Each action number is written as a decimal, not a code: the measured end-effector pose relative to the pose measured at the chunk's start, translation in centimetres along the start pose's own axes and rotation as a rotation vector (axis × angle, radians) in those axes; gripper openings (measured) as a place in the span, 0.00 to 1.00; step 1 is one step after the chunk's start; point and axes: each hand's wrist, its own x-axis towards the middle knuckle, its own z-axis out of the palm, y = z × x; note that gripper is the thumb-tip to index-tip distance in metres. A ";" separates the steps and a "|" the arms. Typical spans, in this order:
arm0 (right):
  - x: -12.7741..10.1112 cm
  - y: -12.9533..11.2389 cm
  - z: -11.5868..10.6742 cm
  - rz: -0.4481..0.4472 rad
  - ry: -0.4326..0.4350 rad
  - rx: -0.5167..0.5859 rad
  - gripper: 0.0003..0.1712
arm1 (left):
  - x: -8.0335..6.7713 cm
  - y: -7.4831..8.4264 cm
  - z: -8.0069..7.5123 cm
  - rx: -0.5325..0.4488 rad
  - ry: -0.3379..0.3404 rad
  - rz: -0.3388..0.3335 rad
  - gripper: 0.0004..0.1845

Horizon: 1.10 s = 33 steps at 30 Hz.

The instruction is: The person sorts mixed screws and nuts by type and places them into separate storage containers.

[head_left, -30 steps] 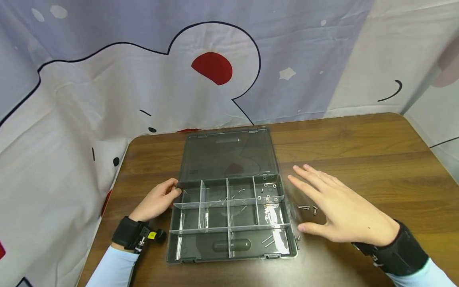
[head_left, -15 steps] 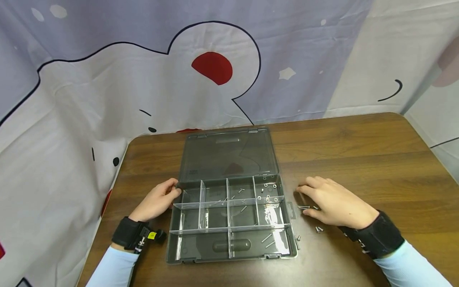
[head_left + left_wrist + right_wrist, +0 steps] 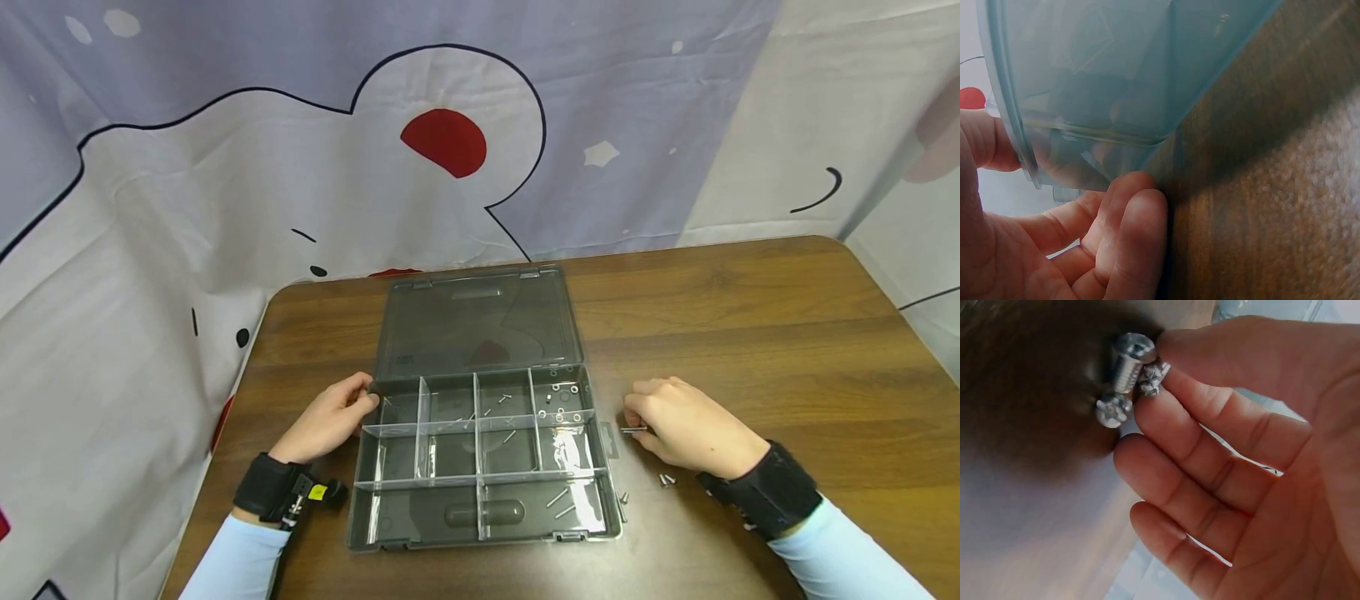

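A grey see-through organizer box [image 3: 480, 521] lies open on the wooden table [image 3: 750, 317], its lid [image 3: 476, 321] folded back flat. My left hand [image 3: 358, 402] grips the box's rear left corner; the left wrist view has the thumb [image 3: 985, 140] on the rim and the fingers [image 3: 1138, 219] against the box wall [image 3: 1116, 75]. My right hand [image 3: 633, 421] rests on the table just right of the box, fingers curled. It pinches small silver screws [image 3: 1127, 372] between thumb and fingertips; one screw [image 3: 632, 430] pokes out toward the box.
Small washers [image 3: 562, 398] lie in the box's rear right compartment, short screws [image 3: 504, 408] in the middle ones and longer screws [image 3: 558, 500] at the front right. Loose screws [image 3: 665, 478] lie on the table near my right wrist. A printed cloth [image 3: 300, 167] hangs behind.
My right hand was spread flat above the table; it has dropped, curled and drawn back a little, pinching up screws. The left hand and the box have stayed put.
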 end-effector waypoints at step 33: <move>1.1 -2.4 -2.2 -0.177 0.281 0.054 0.04 | 0.0 0.0 0.0 -0.002 -0.004 -0.004 0.09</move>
